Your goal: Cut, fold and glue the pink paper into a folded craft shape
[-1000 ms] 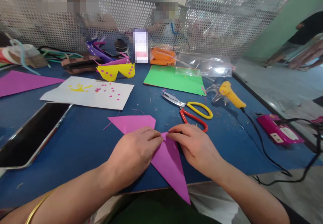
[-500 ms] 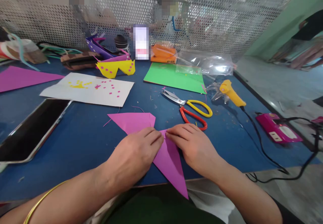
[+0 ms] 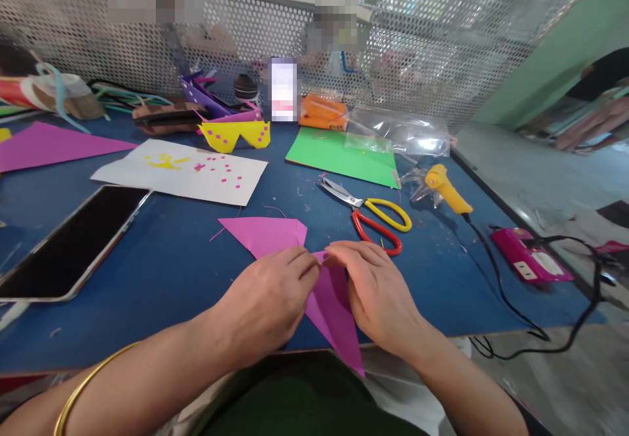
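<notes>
View: head camera.
Left hand: fingertips drawn together, pinching the upper edge of the pink paper.
Right hand: fingers bent, fingertips pinching the same edge, just beside the left fingertips.
Pink paper position: near centre of the table; one point lies far left of the hands, the other projects past the near edge.
Scissors: just beyond the right hand, blades toward far left.
Green sheet: beyond the scissors.
Glue gun: right of the scissors.
White sheet: left of the green sheet.
Phone: left, screen dark.
</notes>
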Tool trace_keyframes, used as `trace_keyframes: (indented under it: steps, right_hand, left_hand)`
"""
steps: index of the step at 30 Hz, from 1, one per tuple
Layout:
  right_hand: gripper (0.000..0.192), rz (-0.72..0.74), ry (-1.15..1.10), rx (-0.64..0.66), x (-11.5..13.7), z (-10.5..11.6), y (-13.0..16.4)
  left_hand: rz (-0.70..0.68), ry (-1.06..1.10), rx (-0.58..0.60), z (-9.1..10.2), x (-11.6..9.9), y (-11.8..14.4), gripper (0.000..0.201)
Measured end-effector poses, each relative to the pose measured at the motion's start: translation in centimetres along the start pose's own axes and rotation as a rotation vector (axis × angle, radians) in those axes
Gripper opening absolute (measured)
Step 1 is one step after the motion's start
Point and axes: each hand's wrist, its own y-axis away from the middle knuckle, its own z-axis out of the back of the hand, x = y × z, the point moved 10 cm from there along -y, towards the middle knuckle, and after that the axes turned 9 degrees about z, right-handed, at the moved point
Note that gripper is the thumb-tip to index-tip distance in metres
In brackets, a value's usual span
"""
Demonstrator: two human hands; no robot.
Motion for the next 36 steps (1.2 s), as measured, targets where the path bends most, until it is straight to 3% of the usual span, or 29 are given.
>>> trace_keyframes:
  steps: [10,15,18,20,24,30,36]
  right_hand:
    - [0.036,0.098,0.175,0.075,1.0,-1.0,-0.3]
    - [0.039,0.091,0.144,0.07,0.9,-1.2,-0.3]
    - [0.044,0.036,0.047,-0.012,0.3,-0.1,0.2]
    - [0.045,-0.07,0.007,-0.133,-0.8,1.4,0.9]
    - [0.039,-0.226,0.081,-0.291,-2.4,3.3,2.0]
    - [0.04,-0.191,0.113,-0.238,-2.5,1.9,1.3]
    - [0.04,-0.173,0.132,-0.198,-2.4,1.5,1.4]
  left_hand:
    - [0.026,0.094,0.024,-0.3,0.5,0.1,0.027]
    - [0.056,0.144,0.004,0.0,1.1,-0.1,0.026]
    - [0.059,0.124,0.017,-0.1,1.2,-0.2,0.025]
    - [0.053,0.108,0.028,-0.2,1.1,-0.3,0.024]
    - [0.035,0.055,0.064,-0.5,0.9,-0.3,0.023]
    - [-0.005,-0.074,0.082,-0.8,0.2,-0.2,0.021]
    - [-0.036,-0.132,0.172,-0.9,0.0,-0.5,0.02]
